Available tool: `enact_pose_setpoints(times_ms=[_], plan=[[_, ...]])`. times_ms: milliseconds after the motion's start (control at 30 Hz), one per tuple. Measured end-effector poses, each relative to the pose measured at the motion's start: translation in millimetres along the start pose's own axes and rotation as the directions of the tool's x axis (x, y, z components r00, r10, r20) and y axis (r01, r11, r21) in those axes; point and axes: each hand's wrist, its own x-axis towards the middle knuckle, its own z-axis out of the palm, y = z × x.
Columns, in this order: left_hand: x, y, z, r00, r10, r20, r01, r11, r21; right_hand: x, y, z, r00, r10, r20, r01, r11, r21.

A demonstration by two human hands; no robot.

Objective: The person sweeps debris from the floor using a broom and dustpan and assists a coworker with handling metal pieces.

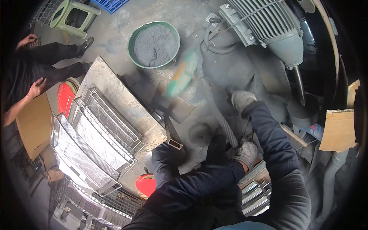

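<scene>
My left hand (246,154), in a dirty grey glove, is closed low in front of my body, beside a ribbed hose (220,119). What lies in its fingers is hidden. Further out, my right hand (243,101), also gloved, is curled above the dark, dusty machine area. Its fingertips face away, so I cannot make out what it grips. A thin dark line shows between the two hands. Below my left hand lie several shiny metal bars (255,197). A round dark disc (200,133) sits left of the hose.
A motor (264,23) with a shaft stands at upper right. A green tub (130,51) holds grey powder; near it is a blurred green-and-white shape (182,76). Wire-mesh trays (103,134) rest on a metal table (105,74). Another person (38,65) sits at far left near a green stool (73,17).
</scene>
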Motion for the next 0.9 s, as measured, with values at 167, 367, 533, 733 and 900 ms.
enact_pose_setpoints(times_ms=[167,367,533,733,900], plan=[[-2,-17,4,0.997,0.005,0.080,0.001,0.997,-0.071,45,-24,-45,0.980,0.196,-0.034,-0.190,0.972,0.140],[2,-22,6,0.989,0.073,0.130,-0.060,0.993,-0.100,25,-40,-60,0.882,0.422,-0.210,-0.363,0.892,0.270],[9,-28,0,0.991,0.087,0.100,-0.079,0.993,-0.083,94,-90,-110,0.802,0.369,-0.470,-0.145,0.883,0.445],[13,-38,-8,0.991,0.127,0.040,-0.121,0.985,-0.121,186,-76,-83,0.889,0.209,-0.408,-0.253,0.966,-0.054],[-7,-46,26,0.985,-0.020,-0.171,-0.001,0.993,-0.121,127,-49,-9,0.925,0.131,-0.357,-0.160,0.986,-0.052]])
